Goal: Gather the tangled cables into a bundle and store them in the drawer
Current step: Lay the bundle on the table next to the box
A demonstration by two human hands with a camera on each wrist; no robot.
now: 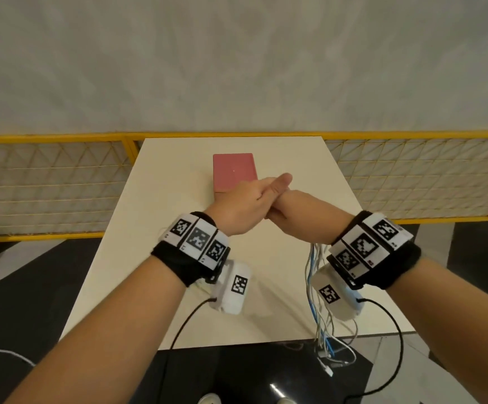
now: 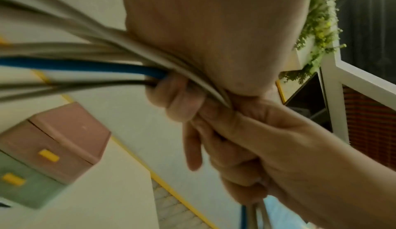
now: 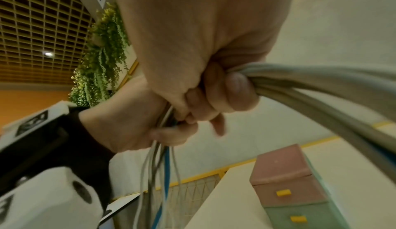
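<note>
A bundle of white, grey and blue cables (image 1: 312, 275) hangs from my two hands, which are pressed together above the table (image 1: 178, 258). My left hand (image 1: 245, 205) grips the bundle where the strands fan out (image 2: 85, 63). My right hand (image 1: 298, 214) grips it just beside the left, fingers (image 3: 225, 93) curled round a thick loop (image 3: 321, 83). Loose ends (image 3: 160, 173) hang below the hands. The small drawer unit (image 1: 234, 170) stands behind the hands, pink on top; its pink drawer (image 3: 285, 192) and green drawer (image 3: 300, 215), both with yellow handles, are closed.
The cable ends (image 1: 328, 365) dangle past the table's front edge over the dark floor. A yellow-framed mesh fence (image 1: 47, 185) runs behind the table against a pale wall. Green hanging plants (image 3: 102, 54) show in the wrist views.
</note>
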